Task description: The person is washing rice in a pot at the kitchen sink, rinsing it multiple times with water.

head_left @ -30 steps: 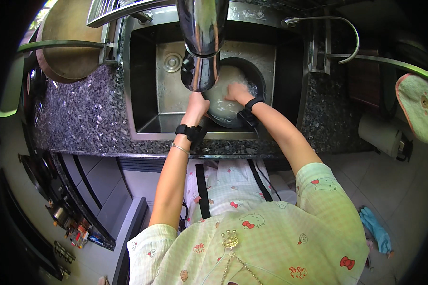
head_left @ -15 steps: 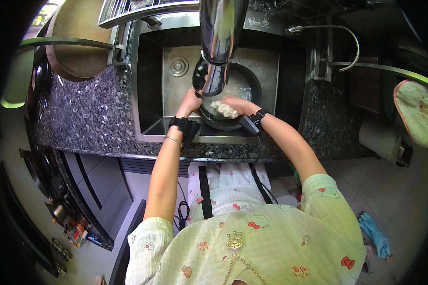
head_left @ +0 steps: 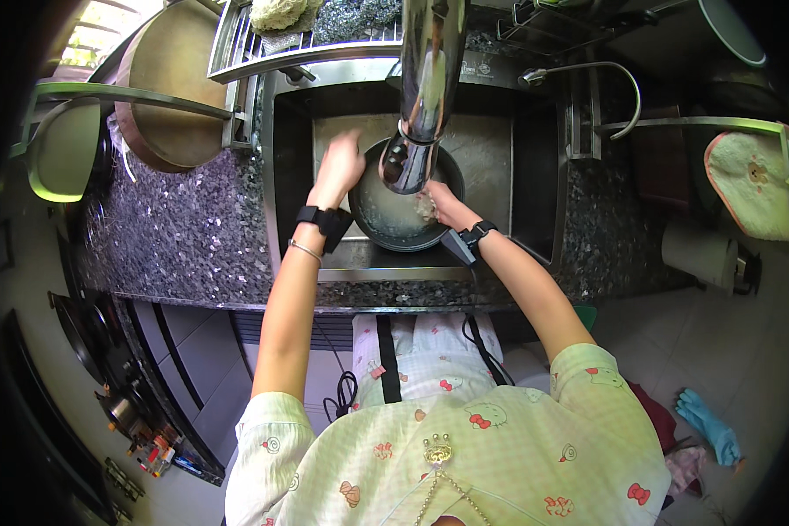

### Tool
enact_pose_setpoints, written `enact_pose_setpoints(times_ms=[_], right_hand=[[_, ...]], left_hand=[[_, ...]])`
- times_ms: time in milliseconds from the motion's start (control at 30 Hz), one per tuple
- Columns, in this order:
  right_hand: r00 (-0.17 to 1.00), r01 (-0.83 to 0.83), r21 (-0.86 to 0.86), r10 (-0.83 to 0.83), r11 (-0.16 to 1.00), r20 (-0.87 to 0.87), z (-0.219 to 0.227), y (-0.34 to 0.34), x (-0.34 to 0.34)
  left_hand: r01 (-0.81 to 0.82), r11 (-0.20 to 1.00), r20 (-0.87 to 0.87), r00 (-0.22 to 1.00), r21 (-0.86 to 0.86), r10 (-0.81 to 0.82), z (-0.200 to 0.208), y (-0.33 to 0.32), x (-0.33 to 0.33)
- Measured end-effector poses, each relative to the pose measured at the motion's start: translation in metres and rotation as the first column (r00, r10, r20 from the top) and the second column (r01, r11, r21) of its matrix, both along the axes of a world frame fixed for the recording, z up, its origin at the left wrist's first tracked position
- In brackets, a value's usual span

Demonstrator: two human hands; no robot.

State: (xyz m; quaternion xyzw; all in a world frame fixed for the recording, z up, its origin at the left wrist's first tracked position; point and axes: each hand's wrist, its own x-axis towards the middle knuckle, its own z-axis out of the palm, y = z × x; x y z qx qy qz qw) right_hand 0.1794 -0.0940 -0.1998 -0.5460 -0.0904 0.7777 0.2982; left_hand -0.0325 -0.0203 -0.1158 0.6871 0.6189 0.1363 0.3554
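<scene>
A dark round pan [head_left: 373,230] stands in the metal sink [head_left: 500,131] with cloudy, bubbly water in it. My right hand [head_left: 448,207] reaches over the pan's right side. Its fingers are closed on a whitish, crumpled scrubber [head_left: 425,209], which is partly hidden by the hand and the water. Just beyond the pan's left rim, above the sink floor, is my left hand [head_left: 339,168]. Its fingers are curled and slightly blurred, and I see nothing held in them. The chrome faucet [head_left: 422,131] hangs over the pan and covers part of it.
A metal rack [head_left: 302,60] at the back left carries a pale scrubber and a dark mesh bundle. Speckled dark counter [head_left: 180,223] flanks the sink. A large round board [head_left: 171,96] leans at left. A thin curved spout [head_left: 627,83] rises at right.
My left hand has left the pan's rim and moved left and up. My right hand has lowered the scrubber toward the water. The view has shifted slightly.
</scene>
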Motion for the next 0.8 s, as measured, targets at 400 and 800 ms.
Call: enact_pose_setpoints(times_ms=[400,800], right_hand=[[0.956,0.122,-0.207,-0.171,0.971,-0.237,0.017,0.01,-0.031],[0.915,0.286,-0.269,-0.346,0.92,-0.21,0.043,-0.012,-0.061]], left_hand=[[0.469,0.804,0.053,0.852,0.366,-0.521,0.103,0.039,0.046],[0.422,0.888,0.595,0.672,0.182,-0.441,0.217,-0.023,0.036]])
